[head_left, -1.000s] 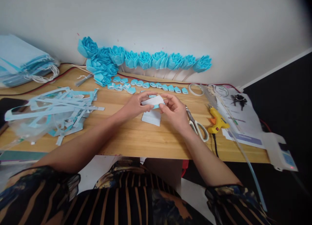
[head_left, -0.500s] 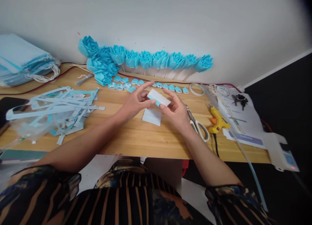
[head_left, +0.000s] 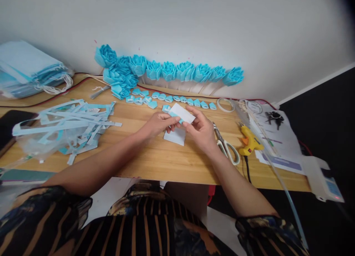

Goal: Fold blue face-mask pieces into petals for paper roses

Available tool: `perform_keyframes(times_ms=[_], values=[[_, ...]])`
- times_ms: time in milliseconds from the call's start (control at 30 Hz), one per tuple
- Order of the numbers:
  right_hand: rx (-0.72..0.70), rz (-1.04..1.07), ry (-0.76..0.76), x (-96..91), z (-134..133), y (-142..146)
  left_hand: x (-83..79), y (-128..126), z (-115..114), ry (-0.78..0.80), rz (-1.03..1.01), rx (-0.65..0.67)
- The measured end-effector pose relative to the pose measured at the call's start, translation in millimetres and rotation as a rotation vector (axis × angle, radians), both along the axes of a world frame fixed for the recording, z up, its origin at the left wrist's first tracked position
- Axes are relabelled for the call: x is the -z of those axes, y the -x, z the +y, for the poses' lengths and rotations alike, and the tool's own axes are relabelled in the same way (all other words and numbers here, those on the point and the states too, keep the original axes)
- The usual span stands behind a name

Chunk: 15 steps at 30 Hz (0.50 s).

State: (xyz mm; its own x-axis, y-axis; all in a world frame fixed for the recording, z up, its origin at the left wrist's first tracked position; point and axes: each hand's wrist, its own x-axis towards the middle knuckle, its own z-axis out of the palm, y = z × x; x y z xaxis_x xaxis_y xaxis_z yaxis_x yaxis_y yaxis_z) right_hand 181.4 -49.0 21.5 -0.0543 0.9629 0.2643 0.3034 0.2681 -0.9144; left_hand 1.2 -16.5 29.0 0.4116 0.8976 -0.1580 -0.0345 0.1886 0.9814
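Between my two hands is a small white piece of soft sheet (head_left: 183, 112) with a light blue folded edge. My left hand (head_left: 164, 122) pinches the blue edge on its left. Thumb and fingers of my right hand (head_left: 201, 127) hold its right side. Beneath my hands a second pale piece of sheet (head_left: 174, 137) lies flat on the wooden table (head_left: 155, 156). Just behind are several small folded blue petals (head_left: 190, 102) in loose rows. Scissors (head_left: 226, 145) with pale handles lie close to my right wrist.
Blue fabric flowers (head_left: 168, 70) on sticks line the wall. At the left are cut strips (head_left: 83, 121), a stack of blue-white sheets (head_left: 30, 69) and a dark phone (head_left: 15, 126). A yellow glue gun (head_left: 249, 139), keys (head_left: 274, 118), papers (head_left: 288, 137) and a power strip (head_left: 321, 178) are at the right.
The fingers of my left hand have closed down onto the blue edge, and its raised index finger has lowered. The camera view has shifted slightly.
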Motion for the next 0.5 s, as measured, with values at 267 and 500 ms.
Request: perform_keyframes(times_ms=[267,500], values=[[-0.018,0.038,-0.020,1.6,2.5,-2.7,3.1,0.8,1.2,0.046,-0.090,0.024],[-0.075,0.053,0.031,-0.7,2.2,-2.1,6.3,0.0,2.2,0.038,-0.086,-0.001]])
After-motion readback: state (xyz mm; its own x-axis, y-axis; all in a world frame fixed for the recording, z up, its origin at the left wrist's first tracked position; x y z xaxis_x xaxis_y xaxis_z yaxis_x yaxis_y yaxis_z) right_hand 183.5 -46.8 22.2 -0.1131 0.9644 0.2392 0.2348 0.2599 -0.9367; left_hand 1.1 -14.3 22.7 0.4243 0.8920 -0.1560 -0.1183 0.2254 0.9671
